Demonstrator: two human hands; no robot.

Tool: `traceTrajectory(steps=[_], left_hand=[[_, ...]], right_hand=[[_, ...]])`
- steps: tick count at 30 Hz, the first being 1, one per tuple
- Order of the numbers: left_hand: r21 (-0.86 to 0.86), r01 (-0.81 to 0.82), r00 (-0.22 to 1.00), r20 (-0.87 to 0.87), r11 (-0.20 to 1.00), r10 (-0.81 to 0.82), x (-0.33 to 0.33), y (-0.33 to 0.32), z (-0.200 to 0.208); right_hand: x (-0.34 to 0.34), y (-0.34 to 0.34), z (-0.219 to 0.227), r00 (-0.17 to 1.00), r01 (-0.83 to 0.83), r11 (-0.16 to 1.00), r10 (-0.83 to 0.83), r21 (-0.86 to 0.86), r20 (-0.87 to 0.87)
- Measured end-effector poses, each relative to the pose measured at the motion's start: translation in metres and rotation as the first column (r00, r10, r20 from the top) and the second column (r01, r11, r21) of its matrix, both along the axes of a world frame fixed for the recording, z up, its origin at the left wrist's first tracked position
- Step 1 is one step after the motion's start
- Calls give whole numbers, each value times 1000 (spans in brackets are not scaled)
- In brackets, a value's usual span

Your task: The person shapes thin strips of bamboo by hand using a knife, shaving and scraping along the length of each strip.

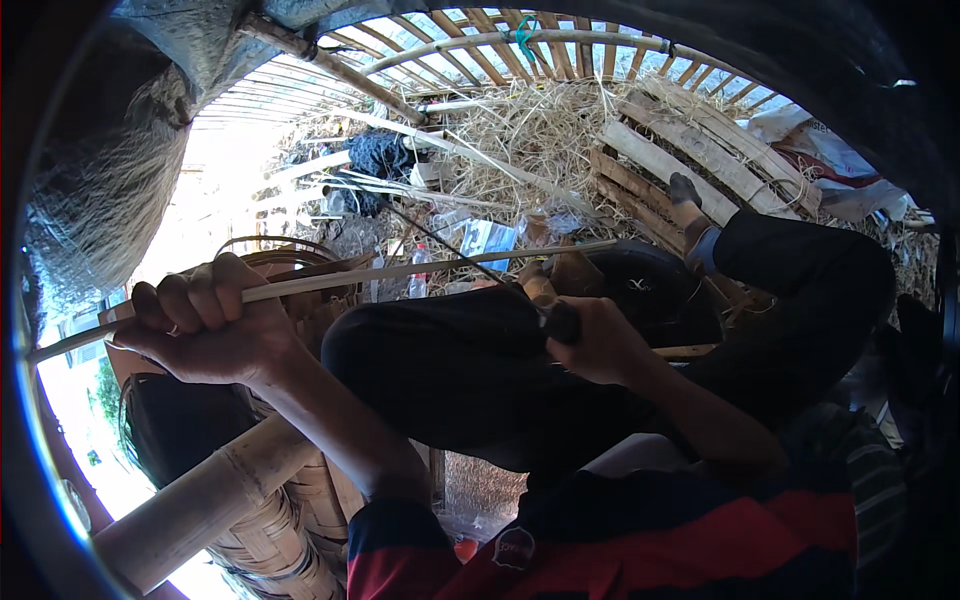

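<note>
A long pale bamboo strip [400, 271] slants across the view, rising from the far left to above my knees. My left hand [215, 320] is closed round it near its left end, fingers curled over the top. My right hand [605, 343] is closed round the dark handle of a knife [562, 323]. A thin dark length [450, 243] runs from the knife's tan collar up and left, passing the strip; it looks like the blade seen edge-on. Whether blade and strip touch, I cannot tell. My bent legs in dark trousers [430, 370] lie beneath both hands.
A thick bamboo pole [200, 500] and a woven bamboo basket [265, 545] stand at the lower left. Beyond my knees lie a black rounded object [640, 280], a plastic bottle [418, 272], straw [540, 130] and wooden slats [670, 165]. A slatted bamboo fence [500, 45] closes the far side.
</note>
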State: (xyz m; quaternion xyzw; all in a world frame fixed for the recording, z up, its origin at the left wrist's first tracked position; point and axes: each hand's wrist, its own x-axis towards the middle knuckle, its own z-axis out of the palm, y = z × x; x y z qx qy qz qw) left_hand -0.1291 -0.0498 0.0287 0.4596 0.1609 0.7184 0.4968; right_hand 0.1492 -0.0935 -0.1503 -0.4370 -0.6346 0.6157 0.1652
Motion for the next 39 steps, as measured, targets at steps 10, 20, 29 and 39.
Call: traceTrajectory(steps=[10,20,29,39], left_hand=[[40,-119,993,20,992,118,27,8,-6],[-25,-236,972,10,971,236,26,6,-7],[-77,-140,987,-90,987,133,31,11,-11],[-7,-241,971,-12,971,241,36,1,-2]], right_hand=[[-23,7,50,993,95,995,-96,-12,-70],[29,-23,-67,969,179,982,-167,-55,182],[11,-7,-6,986,161,971,-153,-178,58],[21,-5,-42,987,140,986,-132,-92,86]])
